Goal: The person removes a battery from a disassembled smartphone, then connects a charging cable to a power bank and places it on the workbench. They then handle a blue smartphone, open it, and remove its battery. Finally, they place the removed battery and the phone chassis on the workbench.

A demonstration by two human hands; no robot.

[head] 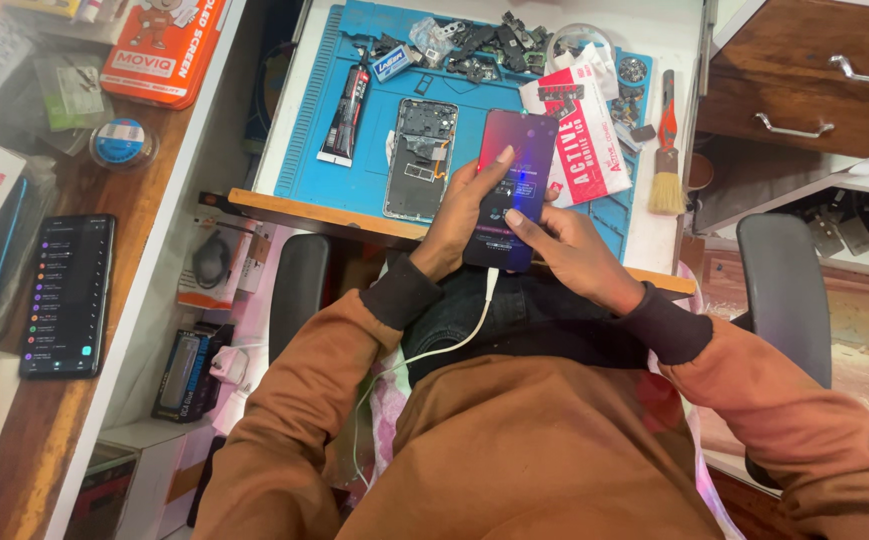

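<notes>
left hand point(459, 215) cradles lit phone point(510, 180), fingers wrapped | right hand point(574, 250) grips its edge, thumb on screen

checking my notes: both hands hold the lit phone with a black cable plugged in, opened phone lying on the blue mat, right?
Not quite: the cable is white, not black. The head view shows both the left hand and right hand on the lit phone, with the opened phone on the blue mat.

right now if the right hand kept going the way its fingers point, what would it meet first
The right hand points up-left and already touches the lit phone. Past that it would probably meet the left hand, though depth is unclear.
</notes>
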